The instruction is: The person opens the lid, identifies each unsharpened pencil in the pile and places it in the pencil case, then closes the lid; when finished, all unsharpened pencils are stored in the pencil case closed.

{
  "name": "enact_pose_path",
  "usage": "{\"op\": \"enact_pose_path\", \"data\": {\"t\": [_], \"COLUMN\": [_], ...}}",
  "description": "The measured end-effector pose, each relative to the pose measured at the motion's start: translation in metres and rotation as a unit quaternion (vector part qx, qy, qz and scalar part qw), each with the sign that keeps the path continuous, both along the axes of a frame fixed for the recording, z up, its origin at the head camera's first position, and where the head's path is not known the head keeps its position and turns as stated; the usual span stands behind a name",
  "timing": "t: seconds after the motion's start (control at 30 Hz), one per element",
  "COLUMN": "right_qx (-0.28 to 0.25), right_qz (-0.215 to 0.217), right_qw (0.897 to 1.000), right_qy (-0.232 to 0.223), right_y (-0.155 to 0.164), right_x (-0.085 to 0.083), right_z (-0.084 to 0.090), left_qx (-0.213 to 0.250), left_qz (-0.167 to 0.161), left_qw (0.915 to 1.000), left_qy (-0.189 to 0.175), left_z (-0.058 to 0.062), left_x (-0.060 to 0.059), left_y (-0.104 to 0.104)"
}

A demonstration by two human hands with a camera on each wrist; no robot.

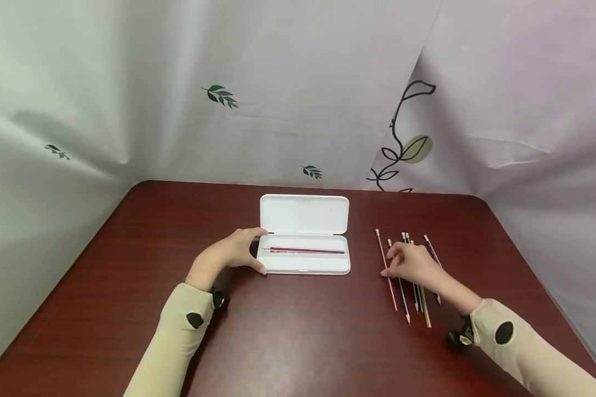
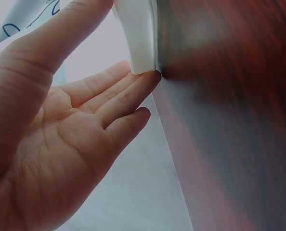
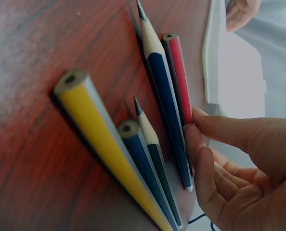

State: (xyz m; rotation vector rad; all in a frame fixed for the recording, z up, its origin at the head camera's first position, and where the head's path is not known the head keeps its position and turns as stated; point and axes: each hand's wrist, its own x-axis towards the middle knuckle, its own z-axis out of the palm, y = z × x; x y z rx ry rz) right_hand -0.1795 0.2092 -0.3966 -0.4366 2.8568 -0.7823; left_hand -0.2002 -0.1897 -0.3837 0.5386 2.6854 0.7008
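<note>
Right of the open white pencil case [image 1: 304, 262] (one pencil [image 1: 305, 250] inside, steadied by the flat-fingered left hand [image 1: 233, 251]), the right hand [image 1: 413, 262] touches a red pencil [image 1: 386, 268] with loosely extended fingertips among roughly six loose pencils [image 1: 417, 275].

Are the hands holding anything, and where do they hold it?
The left hand steadies the white pencil case at its left end. The right hand only touches the red pencil with its fingertips.

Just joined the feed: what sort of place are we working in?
Probably a staged recording setup: a dark wooden table hemmed in by leaf-print sheets, with only a white pencil case and loose pencils on it.
</note>
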Motion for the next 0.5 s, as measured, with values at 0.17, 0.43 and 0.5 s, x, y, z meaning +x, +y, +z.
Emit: {"op": "enact_pose_path", "data": {"t": [0.17,0.43,0.5], "right_qx": [0.003,-0.025,-0.032], "right_qz": [0.001,-0.035,-0.042], "right_qw": [0.999,0.99,0.987], "right_qy": [-0.032,-0.133,-0.153], "right_y": [-0.007,-0.017,-0.019], "right_x": [-0.001,-0.004,-0.005], "right_z": [-0.001,0.007,0.008], "left_qx": [0.003,-0.004,-0.007], "left_qz": [-0.002,-0.002,-0.001], "left_qw": [1.0,1.0,1.0], "left_qy": [0.001,0.003,0.002], "left_z": [0.001,0.001,0.001], "left_x": [0.001,0.0,0.0], "left_y": [0.0,0.0,0.0]}}
